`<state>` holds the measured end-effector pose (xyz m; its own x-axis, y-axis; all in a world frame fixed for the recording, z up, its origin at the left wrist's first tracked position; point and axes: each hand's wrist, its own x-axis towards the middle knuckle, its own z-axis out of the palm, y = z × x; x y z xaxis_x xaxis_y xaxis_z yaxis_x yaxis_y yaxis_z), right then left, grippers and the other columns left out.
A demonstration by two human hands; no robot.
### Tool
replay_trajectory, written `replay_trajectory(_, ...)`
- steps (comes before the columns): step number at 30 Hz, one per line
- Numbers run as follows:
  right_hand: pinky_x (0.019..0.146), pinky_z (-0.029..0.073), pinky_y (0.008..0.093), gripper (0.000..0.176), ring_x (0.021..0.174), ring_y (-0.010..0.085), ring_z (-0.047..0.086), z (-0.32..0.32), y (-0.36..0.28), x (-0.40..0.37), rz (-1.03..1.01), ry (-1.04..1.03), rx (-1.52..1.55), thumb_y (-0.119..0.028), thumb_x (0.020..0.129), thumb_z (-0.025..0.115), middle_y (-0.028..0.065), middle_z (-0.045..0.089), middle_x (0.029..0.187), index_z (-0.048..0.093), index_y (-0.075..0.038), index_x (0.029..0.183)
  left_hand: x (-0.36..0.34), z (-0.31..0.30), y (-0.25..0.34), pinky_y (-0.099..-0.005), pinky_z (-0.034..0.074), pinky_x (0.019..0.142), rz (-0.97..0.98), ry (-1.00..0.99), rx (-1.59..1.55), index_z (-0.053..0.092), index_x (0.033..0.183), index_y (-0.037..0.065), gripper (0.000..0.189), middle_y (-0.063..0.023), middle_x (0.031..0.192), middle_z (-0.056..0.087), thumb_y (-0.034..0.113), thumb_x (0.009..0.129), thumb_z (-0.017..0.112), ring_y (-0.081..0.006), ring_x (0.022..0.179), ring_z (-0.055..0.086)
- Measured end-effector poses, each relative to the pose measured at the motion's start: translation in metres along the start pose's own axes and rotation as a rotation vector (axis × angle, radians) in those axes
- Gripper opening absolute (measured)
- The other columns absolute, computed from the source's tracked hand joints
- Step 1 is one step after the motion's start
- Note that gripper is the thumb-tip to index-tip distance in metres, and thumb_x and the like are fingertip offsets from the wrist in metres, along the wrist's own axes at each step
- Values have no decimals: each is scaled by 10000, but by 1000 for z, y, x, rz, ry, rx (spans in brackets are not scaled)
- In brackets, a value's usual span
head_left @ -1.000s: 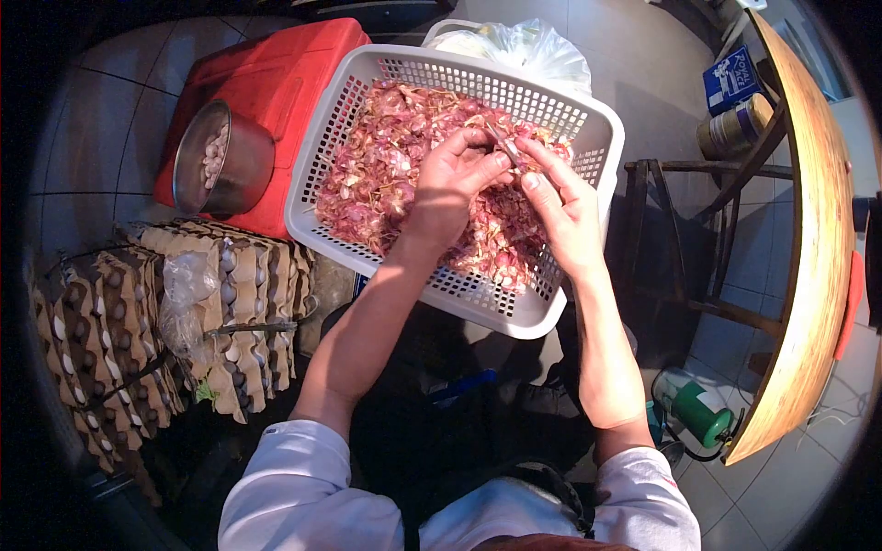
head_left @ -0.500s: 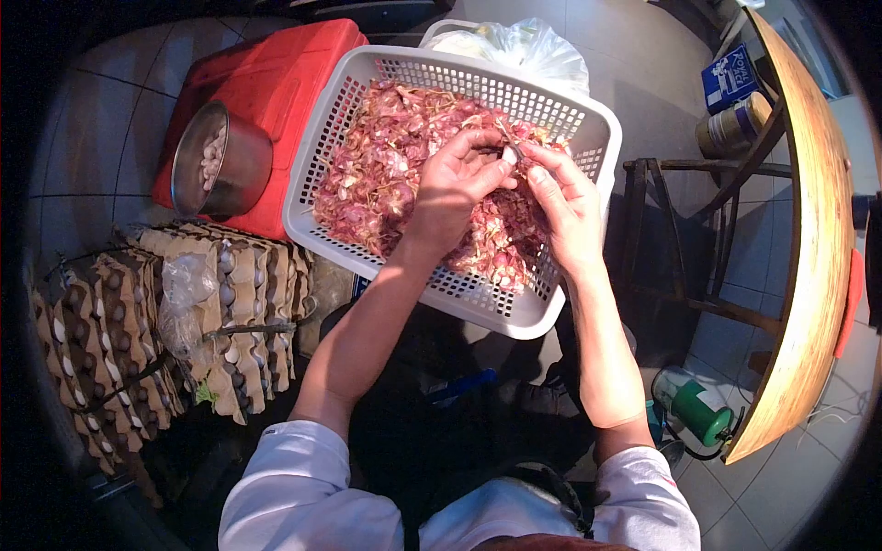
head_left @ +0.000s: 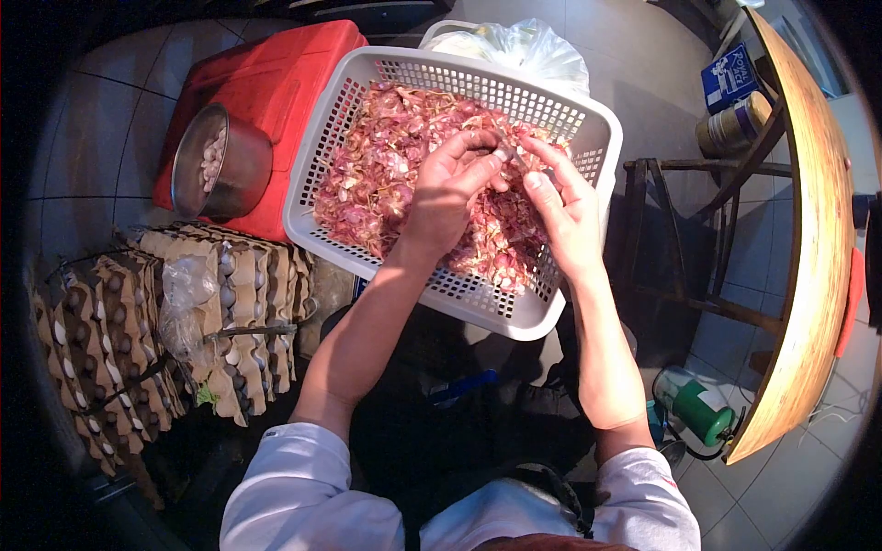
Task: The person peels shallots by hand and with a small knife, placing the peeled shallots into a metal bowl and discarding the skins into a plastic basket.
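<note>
A grey plastic basket holds a heap of reddish-purple, papery cloves and loose skins, seemingly garlic or shallots. Over the heap, my left hand is closed in a pinch, thumb against forefinger. Whatever it grips is small and mostly covered by the fingertips. Close beside it, my right hand has its thumb and forefinger apart, pointing towards the left fingertips. A dark, thin shape lies in the gap between the hands, too small to name.
On a red box at left stands a metal pot with pale peeled pieces. Stacked egg trays fill the lower left. A clear plastic bag sits behind the basket. At right are a wooden tabletop and a green canister.
The pale clove that showed between my fingertips is now hardly visible. My right thumb and forefinger have moved slightly away from my left fingertips. The basket stays put.
</note>
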<state>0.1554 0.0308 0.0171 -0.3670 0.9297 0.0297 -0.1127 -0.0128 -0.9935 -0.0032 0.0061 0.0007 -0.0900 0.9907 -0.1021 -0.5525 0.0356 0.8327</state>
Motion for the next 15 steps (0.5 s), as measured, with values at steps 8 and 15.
replay_trajectory(8, 924, 452, 286, 330, 1051, 155, 588, 2, -1, -1, -27, 6, -79, -125, 921, 610, 117, 644, 1138, 594, 5, 1224, -1, 3, -2, -249, 518, 766, 11, 28, 68, 561, 1058, -51, 149, -107, 929, 652, -2, 918, 546, -142, 824, 626)
replay_trajectory(15, 908, 457, 275, 304, 1043, 136, 580, 1, 0, 0, -28, 46, -36, -125, 943, 578, 109, 643, 1140, 605, 18, 1209, -2, 6, -1, -251, 537, 772, -11, 42, 98, 567, 1050, -39, 135, -118, 982, 650, -2, 924, 537, -151, 868, 635)
